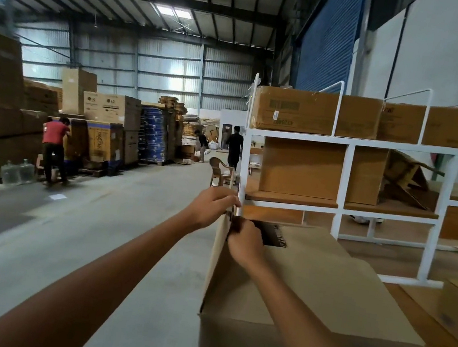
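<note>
Cardboard box (pixel 323 289) fills the lower right of the view, close to the person and just in front of a white rack (pixel 345 175). Its plain brown top faces up, with a black printed patch near the far left corner. Both hands meet at that corner. The left hand (pixel 211 206) reaches in from the left, and its fingers (pixel 231 200) curl over the raised edge of the side panel, pinching it just beside the rack's post. The right hand (pixel 244 244) lies on the top of the box, its fingers curled down round the same corner, their tips hidden behind the hand. The 2 hands are almost touching.

On the rack's top shelf lie flat cartons (pixel 298 111). Across the concrete floor (pixel 94 242) stand tall stacks of appliance boxes (pixel 113 110), where a person in a red shirt (pixel 54 140) is busy beside 2 water jugs (pixel 16 171). A brown plastic chair (pixel 220 170) stands behind the left hand.
</note>
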A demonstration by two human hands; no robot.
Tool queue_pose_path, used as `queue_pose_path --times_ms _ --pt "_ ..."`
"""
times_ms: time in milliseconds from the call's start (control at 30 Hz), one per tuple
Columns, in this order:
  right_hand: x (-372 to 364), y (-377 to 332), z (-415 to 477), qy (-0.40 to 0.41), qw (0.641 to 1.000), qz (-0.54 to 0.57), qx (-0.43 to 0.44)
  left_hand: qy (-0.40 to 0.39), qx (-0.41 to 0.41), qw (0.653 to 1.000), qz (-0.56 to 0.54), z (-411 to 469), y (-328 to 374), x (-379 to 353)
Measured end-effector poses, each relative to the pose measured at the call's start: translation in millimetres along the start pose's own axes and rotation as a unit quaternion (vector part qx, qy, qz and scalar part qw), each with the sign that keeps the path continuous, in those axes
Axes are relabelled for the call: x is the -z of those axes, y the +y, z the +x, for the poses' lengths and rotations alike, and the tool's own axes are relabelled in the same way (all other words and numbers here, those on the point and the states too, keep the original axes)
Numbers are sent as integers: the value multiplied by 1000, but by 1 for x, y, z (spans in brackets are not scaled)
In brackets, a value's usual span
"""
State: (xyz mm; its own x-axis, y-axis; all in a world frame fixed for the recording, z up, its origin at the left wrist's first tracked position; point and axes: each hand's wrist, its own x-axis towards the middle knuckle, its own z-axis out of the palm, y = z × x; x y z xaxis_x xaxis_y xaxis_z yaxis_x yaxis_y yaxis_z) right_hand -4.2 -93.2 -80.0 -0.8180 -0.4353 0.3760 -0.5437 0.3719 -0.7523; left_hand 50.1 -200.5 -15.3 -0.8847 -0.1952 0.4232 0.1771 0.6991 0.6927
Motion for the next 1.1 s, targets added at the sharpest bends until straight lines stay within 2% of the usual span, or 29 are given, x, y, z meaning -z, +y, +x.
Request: queue_pose_path --times_ms 67,167,267,300,367,467,533,600,667,733,767,800,867,933,1000,1067,1100 --pt "-11 -3 0 8 1000 -4 -5 10 25 999 -30 5 -6 10" --pt "-28 -7 -3 -30 999 -10 -4 59 38 996 -58 10 -16 22" --pt "-49 -5 -3 -70 997 -25 0 91 56 994 12 12 -23 42" --pt "-56 -2 -1 -86 996 -27 2 69 69 993 58 13 -27 52" --pt "-67 -4 -4 -115 993 -18 15 -30 90 975 201 13 -34 75" --pt "-81 -10 -9 -164 985 -34 37 -200 143 885 395 2 -54 97" --pt "-96 -8 -10 -200 974 -88 63 -231 183 842 451 -9 -84 95" --pt "-111 -4 -13 -225 955 -169 90 -212 191 833 474 -26 -122 80" --pt "-126 2 -17 -255 922 -266 117 -187 219 872 396 -47 -158 56" --pt "-136 8 -24 -293 869 -374 138 -174 276 928 178 -75 -185 25" --pt "-139 11 -28 -304 839 -427 148 -154 321 934 39 -88 -198 8" --pt "-142 14 -31 -311 810 -470 160 -129 353 923 -79 -100 -207 -9" --pt "-145 17 -38 -322 776 -516 166 -80 375 898 -217 -119 -219 -40" --pt "-144 17 -42 -328 772 -520 162 -58 384 870 -304 -126 -222 -65" --pt "-140 14 -43 -325 796 -488 149 -35 407 839 -359 -122 -217 -75" --pt "-133 12 -41 -297 845 -422 137 -9 402 861 -311 -108 -215 -74" --pt "-128 11 -38 -275 868 -391 135 3 373 893 -252 -98 -215 -71"
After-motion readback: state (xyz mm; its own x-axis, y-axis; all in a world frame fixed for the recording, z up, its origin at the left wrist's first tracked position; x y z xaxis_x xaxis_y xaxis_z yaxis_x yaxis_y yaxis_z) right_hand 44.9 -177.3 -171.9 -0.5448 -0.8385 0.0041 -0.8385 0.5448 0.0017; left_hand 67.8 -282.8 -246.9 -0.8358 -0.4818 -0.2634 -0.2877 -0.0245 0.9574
